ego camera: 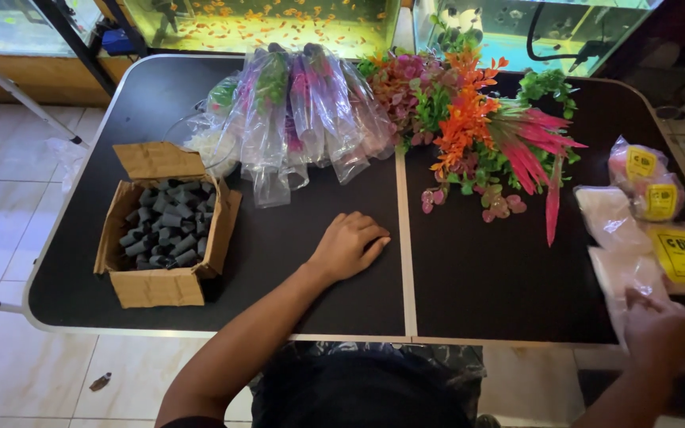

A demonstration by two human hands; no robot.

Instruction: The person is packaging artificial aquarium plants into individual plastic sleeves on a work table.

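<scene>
My left hand rests palm down on the black table, fingers loosely curled, holding nothing. My right hand grips a clear plastic bag at the table's right front edge. Beside that bag lie another clear white-filled bag and packets with yellow labels. Loose artificial plants in orange, pink and green lie at the back right. Several plants wrapped in clear plastic sleeves lie at the back centre.
An open cardboard box of small dark grey cylinders stands at the left. Fish tanks stand behind the table. The floor is tiled, and a dark bag sits below the front edge.
</scene>
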